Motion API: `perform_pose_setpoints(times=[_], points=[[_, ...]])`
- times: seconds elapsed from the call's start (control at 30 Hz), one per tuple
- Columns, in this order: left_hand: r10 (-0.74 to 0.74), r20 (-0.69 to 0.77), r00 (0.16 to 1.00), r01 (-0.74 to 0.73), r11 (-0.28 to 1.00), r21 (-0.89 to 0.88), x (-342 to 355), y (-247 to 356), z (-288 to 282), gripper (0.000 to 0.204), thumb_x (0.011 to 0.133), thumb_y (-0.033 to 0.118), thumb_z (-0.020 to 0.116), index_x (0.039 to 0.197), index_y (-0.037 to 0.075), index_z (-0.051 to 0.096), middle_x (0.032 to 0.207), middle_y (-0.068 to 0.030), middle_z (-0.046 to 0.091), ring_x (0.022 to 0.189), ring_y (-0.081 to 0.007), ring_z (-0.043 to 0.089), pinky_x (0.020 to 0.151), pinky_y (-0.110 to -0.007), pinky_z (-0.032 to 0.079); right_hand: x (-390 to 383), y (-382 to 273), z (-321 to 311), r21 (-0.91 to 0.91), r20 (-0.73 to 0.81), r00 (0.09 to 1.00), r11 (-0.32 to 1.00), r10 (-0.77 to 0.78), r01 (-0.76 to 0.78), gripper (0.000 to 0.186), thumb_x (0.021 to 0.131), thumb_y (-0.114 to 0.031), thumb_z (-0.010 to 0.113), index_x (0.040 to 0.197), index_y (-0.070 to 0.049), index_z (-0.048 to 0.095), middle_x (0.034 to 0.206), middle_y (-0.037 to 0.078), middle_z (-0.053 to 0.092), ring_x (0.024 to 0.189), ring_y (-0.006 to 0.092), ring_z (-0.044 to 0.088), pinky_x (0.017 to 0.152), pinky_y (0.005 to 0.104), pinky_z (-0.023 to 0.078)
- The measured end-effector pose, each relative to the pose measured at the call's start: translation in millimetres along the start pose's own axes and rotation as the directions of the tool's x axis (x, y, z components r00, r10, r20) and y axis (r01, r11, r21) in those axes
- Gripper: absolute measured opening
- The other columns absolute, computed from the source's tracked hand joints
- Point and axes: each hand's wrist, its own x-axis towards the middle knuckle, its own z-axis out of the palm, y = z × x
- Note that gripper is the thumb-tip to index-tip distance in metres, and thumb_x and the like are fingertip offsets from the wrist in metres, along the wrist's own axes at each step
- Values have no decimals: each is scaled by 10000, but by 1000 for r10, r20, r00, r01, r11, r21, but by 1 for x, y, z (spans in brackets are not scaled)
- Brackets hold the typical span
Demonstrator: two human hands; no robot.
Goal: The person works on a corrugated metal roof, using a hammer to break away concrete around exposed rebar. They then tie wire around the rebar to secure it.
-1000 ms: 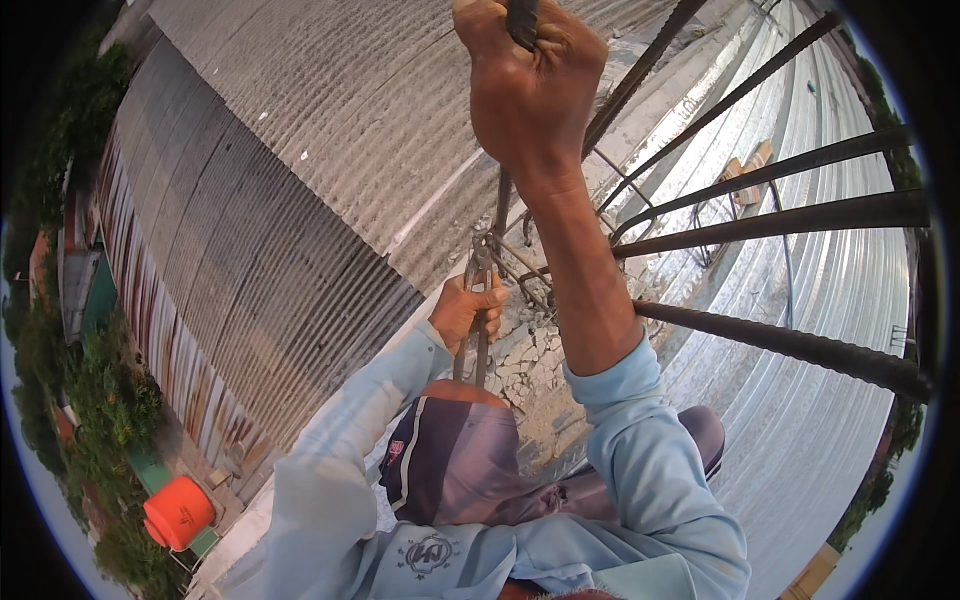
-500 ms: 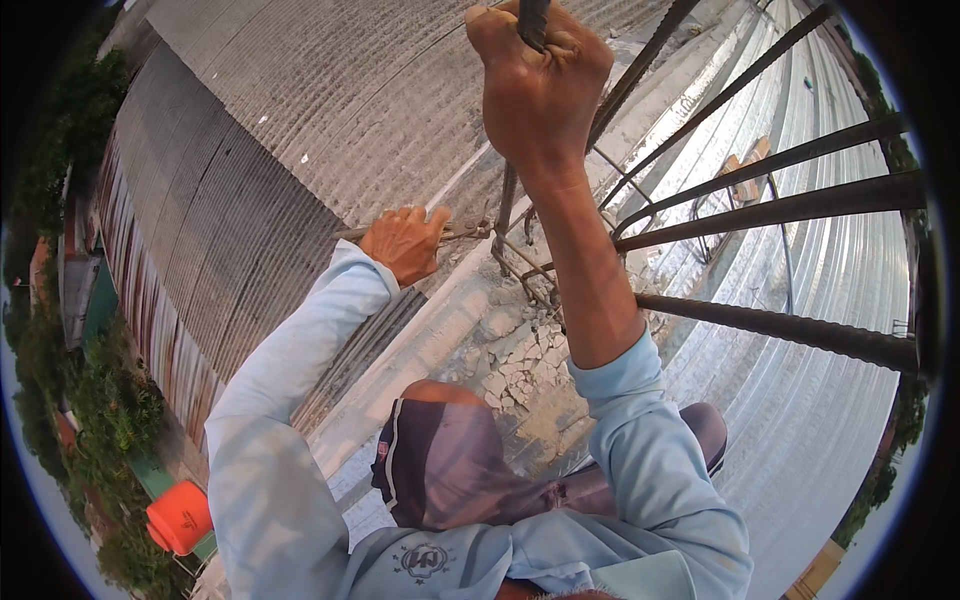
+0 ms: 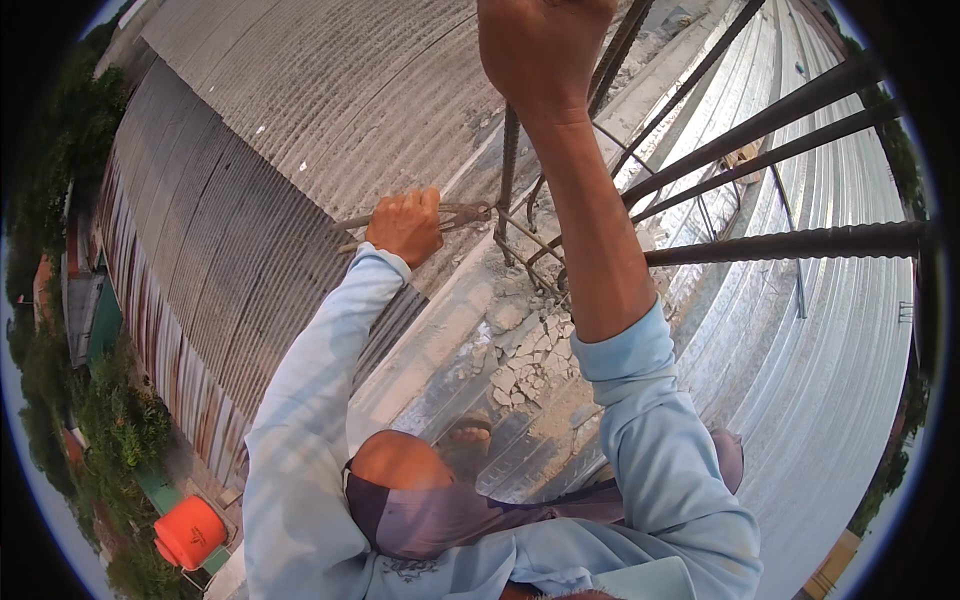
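Note:
My left hand (image 3: 404, 226) is closed round the handles of rusty pincers (image 3: 462, 213). Their jaws meet the thin steel ties beside an upright rebar (image 3: 508, 165); whether they bite on wire, I cannot tell. Raised at the top edge, my right hand (image 3: 546, 62) is closed, its fingers cut off by the frame. The upright rebar runs up to this fist. Thin bent stirrup bars (image 3: 530, 243) join the rebars low down, over broken concrete (image 3: 535, 360).
Several thick ribbed rebars (image 3: 790, 243) fan out to the right, above a shiny metal roof (image 3: 800, 370). Grey corrugated roofing (image 3: 330, 110) lies left of a concrete ledge (image 3: 425, 345). An orange tank (image 3: 190, 532) stands far below left. My bent knee (image 3: 400, 462) is near the ledge.
My right fist has moved up, partly out of the picture. My left hand has turned on the pincers, whose handles show more. The rebars on the right have shifted in view.

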Motion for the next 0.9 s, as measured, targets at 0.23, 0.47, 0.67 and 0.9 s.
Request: perform_pose_setpoints(times=[0.23, 0.47, 0.67, 0.9], points=[[-47, 115, 992, 49, 999, -14, -4, -3, -12, 212, 804, 154, 668, 962, 44, 581, 876, -197, 717, 805, -393, 727, 729, -499, 577, -114, -9, -17, -214, -234, 923, 943, -304, 256, 469, 942, -242, 743, 1297, 24, 589, 1082, 136, 627, 975, 203, 615, 860, 343, 520], [-50, 193, 980, 67, 994, -84, -8, 14, -21, 354, 823, 249, 706, 1068, 46, 552, 897, -211, 716, 850, -419, 717, 748, -523, 562, -286, 96, 1, 423, -36, 505, 471, 862, -774, 423, 999, -315, 659, 1238, 31, 614, 1089, 89, 653, 978, 152, 632, 853, 302, 505], [71, 144, 987, -45, 983, -178, -11, 7, -25, 300, 903, 309, 645, 1069, 72, 569, 870, -213, 712, 844, -437, 691, 749, -541, 519, -279, 114, 3, 312, 24, 625, 588, 780, -746, 327, 1001, -313, 663, 988, 13, 665, 859, 26, 654, 693, 101, 556, 689, 280, 469], [151, 308, 939, 60, 812, -581, -20, -3, -39, 549, 856, 292, 717, 1283, -30, 592, 1012, -144, 711, 935, -295, 689, 856, -388, 525, -283, 117, 11, 355, 9, 634, 590, 773, -725, 343, 1001, -276, 570, 1015, 65, 605, 949, 150, 660, 818, 165, 630, 735, 321, 526]])
